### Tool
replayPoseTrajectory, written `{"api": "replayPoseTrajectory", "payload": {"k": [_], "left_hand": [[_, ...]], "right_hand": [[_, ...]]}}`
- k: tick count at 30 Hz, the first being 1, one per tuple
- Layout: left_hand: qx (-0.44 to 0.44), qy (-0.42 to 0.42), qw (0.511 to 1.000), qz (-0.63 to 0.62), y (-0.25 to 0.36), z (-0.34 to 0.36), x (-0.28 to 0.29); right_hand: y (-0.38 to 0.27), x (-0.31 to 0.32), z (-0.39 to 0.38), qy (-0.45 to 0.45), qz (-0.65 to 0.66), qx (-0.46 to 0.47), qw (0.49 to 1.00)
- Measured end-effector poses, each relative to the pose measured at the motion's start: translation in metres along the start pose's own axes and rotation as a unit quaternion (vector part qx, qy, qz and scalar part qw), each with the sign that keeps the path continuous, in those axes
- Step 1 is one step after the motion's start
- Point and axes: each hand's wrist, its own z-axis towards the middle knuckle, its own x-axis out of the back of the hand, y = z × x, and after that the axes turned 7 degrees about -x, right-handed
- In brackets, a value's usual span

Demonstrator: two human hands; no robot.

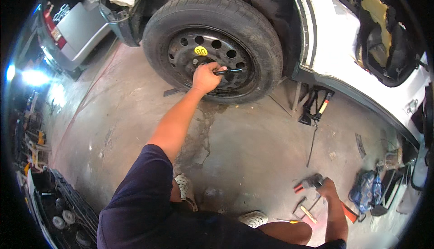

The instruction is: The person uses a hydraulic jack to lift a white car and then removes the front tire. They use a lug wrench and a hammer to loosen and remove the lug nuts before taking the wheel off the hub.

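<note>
A white car (334, 27) stands on a jack (312, 106), its black steel wheel (212, 45) off the concrete floor (253, 131). The left hand (205, 77) grips a black wrench (228, 72) at the hub. The right hand (326, 188) closes on a tool (309, 183) lying on the floor, beside a blue bag (366, 190) whose contents cannot be seen.

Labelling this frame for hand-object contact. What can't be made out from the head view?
- Head of the black tool: hidden behind the left hand, so what it engages on the black steel wheel is unclear.
- What the right hand grips: too small; fingers cover the tool.
- Scissor jack top: lost in shadow under the white car body.
- Left rim: blown out by glare.
</note>
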Motion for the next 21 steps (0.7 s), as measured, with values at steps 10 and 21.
{"api": "replayPoseTrajectory", "payload": {"k": [10,21], "left_hand": [[0.019,0.003,0.998,-0.055,-0.063,0.01,0.022],[0.03,-0.049,0.996,-0.066,-0.111,0.02,0.07]], "right_hand": [[-0.388,0.098,-0.107,-0.26,0.761,0.149,0.576],[-0.396,-0.085,-0.071,-0.191,0.947,-0.168,0.195]]}}
